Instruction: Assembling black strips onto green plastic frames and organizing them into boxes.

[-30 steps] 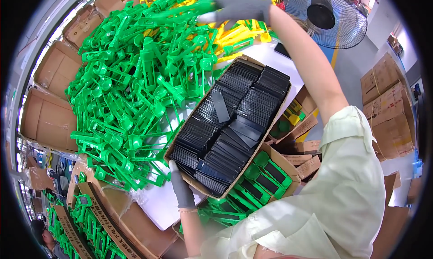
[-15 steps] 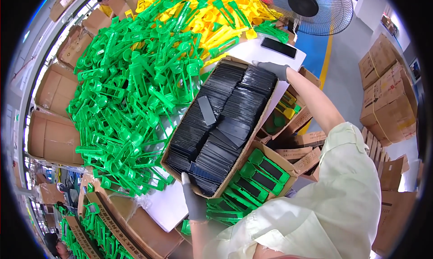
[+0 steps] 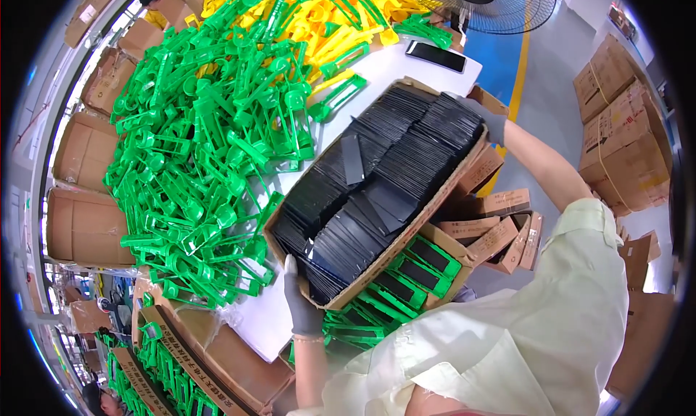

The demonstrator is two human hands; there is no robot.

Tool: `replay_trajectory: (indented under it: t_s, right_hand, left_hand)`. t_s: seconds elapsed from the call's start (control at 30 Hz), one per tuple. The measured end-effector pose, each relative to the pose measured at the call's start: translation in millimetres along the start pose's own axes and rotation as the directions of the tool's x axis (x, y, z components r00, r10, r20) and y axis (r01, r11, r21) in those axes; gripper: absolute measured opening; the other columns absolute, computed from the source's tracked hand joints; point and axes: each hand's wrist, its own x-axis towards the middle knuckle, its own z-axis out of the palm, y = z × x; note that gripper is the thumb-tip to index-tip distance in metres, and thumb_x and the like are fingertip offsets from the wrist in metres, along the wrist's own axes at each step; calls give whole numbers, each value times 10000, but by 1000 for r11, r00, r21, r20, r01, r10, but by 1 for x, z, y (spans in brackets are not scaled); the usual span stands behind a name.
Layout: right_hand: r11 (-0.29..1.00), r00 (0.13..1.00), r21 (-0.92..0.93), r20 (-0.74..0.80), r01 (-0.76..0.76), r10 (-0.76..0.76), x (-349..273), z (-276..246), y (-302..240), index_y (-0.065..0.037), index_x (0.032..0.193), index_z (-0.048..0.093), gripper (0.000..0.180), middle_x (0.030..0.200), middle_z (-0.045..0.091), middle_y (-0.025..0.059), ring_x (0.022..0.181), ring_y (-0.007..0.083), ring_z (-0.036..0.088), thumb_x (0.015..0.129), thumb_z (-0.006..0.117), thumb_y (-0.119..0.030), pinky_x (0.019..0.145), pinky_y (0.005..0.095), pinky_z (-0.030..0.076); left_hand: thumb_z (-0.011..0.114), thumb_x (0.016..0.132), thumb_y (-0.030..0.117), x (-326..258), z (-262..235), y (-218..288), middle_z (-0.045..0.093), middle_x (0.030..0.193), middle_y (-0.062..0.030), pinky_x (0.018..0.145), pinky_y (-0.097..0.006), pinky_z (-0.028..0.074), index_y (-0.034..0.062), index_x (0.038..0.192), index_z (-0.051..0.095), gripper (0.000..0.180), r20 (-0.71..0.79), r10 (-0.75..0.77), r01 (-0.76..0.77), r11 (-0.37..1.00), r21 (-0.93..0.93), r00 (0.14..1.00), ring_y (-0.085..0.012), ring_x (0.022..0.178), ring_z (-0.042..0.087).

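A shallow cardboard box (image 3: 415, 236) packed with rows of thin black rectangular plates (image 3: 428, 151) is held between my two hands, slanting over the white table. My left hand (image 3: 303, 306), in a dark grey glove with paler fingertips, grips its near left corner. At the far right corner, my right hand (image 3: 487, 119), also gloved, holds the end wall, with its fingers partly hidden. One loose plate (image 3: 352, 159) lies on top of the rows, and a few others lean askew in the middle. Left of the box spreads a large heap of green plastic long-handled pieces (image 3: 210, 148).
Yellow pieces (image 3: 333, 43) pile up at the back. A phone (image 3: 436, 56) lies on the white table (image 3: 362, 75), with a fan (image 3: 500, 3) behind it. Beneath the box, an open carton (image 3: 453, 251) holds green pieces with black plates. Stacked cartons (image 3: 620, 137) stand right.
The box has shifted right and turned clockwise, both hands moving with it. A green piece by its far left side is now more exposed. The whole view has shifted slightly.
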Motion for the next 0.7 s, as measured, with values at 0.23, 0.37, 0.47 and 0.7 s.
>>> replay_trajectory:
  t_s: [0.23, 0.37, 0.47, 0.7]
  right_hand:
    - [965, 972, 114, -2, 235, -236, -24, -107, 45, -71, 1157, 586, 382, 1004, 658, 49, 874, 125, 642, 891, 588, -345, 772, 253, 527]
    - [919, 916, 96, -170, 381, -362, -77, -116, 61, -50, 1157, 568, 345, 982, 657, 63, 844, 138, 646, 930, 531, -307, 744, 270, 539]
    - [899, 940, 305, -231, 314, -250, -113, -102, 64, -60, 1162, 564, 328, 991, 658, 66, 855, 148, 646, 946, 491, -295, 758, 275, 536]
    - [852, 901, 350, -336, 389, -274, -117, -124, 104, -81, 1214, 539, 474, 1126, 623, 77, 979, 206, 612, 923, 466, -448, 860, 360, 507]
  left_hand:
    - [518, 925, 302, 34, 36, -5, 572, 1193, -104, 908, -336, 484, 25, 1262, 466, 440, 154, -146, 128, 984, 123, 977, -202, 1055, 586]
    - [533, 906, 304, 80, 67, -11, 621, 1097, -59, 901, -285, 460, 11, 1134, 579, 374, 220, -185, 118, 951, 285, 958, -151, 984, 593]
    - [555, 856, 214, 115, 92, -15, 668, 973, -52, 827, -287, 489, 20, 1033, 646, 278, 284, -168, 92, 961, 262, 944, -156, 883, 631]
    - [643, 747, 145, 226, 149, -31, 677, 909, -87, 740, -296, 517, 6, 977, 652, 269, 316, -134, 42, 958, 283, 939, -182, 770, 650]
